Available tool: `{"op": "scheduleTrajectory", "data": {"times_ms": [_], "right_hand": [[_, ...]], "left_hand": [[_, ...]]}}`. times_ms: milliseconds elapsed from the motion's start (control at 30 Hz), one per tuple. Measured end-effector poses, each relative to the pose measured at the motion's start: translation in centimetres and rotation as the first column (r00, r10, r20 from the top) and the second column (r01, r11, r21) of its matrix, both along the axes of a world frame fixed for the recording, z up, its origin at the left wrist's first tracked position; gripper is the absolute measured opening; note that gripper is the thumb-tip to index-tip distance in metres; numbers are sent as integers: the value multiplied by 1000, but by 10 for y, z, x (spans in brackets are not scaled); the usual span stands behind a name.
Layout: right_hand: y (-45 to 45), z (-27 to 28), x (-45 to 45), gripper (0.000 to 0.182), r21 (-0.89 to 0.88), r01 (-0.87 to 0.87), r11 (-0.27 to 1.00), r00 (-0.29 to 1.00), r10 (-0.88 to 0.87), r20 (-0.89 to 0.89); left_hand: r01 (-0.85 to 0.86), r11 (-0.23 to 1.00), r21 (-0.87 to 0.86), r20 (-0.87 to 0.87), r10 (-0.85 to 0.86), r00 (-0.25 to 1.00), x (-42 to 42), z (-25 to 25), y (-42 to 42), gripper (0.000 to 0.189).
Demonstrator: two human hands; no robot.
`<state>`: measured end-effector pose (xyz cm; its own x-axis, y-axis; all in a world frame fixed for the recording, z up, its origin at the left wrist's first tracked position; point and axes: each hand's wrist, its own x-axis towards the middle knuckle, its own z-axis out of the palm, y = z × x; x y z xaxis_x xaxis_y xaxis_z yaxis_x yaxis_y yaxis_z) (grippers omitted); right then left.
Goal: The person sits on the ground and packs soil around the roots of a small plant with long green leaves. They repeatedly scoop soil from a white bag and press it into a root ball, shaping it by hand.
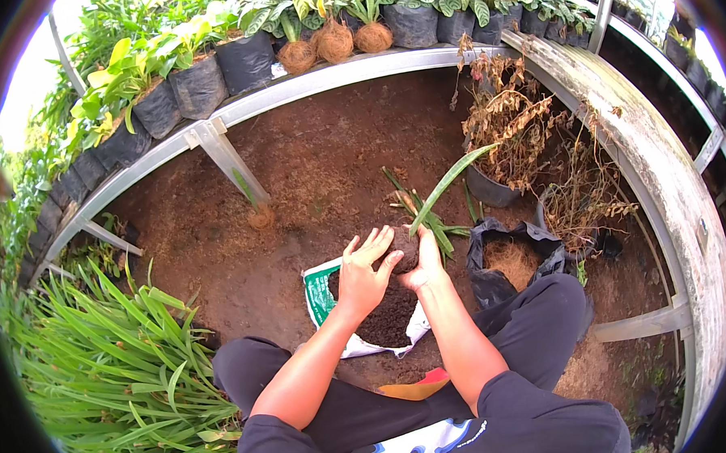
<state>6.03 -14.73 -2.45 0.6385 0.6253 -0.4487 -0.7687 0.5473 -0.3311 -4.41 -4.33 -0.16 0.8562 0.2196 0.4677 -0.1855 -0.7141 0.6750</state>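
Between my two hands is a ball of dark soil with a long green leaf rising from it towards the upper right. My left hand presses on the ball's left side, fingers together and thumb across its front. Cupped round its right and lower side is my right hand. Directly below them an open white and green plastic bag holds loose dark soil. Several cut green leaves lie on the ground just beyond the ball.
A black plastic bag of brown fibre stands at the right, near a pot of dried plants. A fibre-wrapped seedling sits beyond the soil bag. Metal-framed benches curve around, bearing potted plants. Long-leaved plants crowd the left.
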Motion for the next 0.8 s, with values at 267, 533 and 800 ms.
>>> {"op": "scheduleTrajectory", "data": {"times_ms": [267, 533, 800], "right_hand": [[0, 11, 3, 29, -17, 13, 1000, 998, -12, 68], [-4, 27, -13, 28, -71, 0, 997, 986, 12, 165], [13, 37, -22, 36, 30, -193, 981, 965, 184, 187]], "left_hand": [[2, 993, 115, -78, 7, 997, -5, 27, 6, 51], [-6, 989, 149, -62, 16, 998, -17, 25, 6, 52], [-107, 963, 249, 102, 84, 991, -16, 57, 1, 66]]}}
